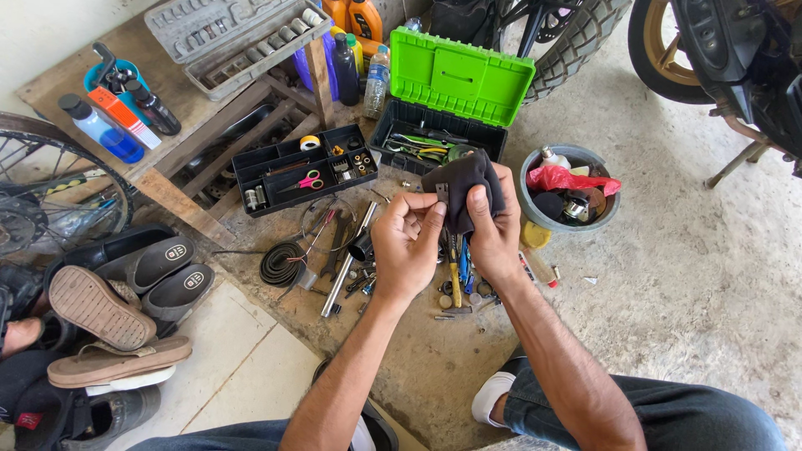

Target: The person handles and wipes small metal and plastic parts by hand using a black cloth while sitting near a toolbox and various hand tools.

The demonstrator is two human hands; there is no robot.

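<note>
Head view: left hand [407, 244] pinches a small metal part [441, 193] at its fingertips; right hand [493, 230] is closed around a dark cloth [464, 185] (bunched, touching the part). Both held above the concrete floor [668, 276], just before the open green toolbox [451, 92].

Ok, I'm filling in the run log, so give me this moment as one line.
left hand: pinching small metal part | right hand: gripping dark cloth | below: scattered tools on concrete floor | behind: open green toolbox
</note>
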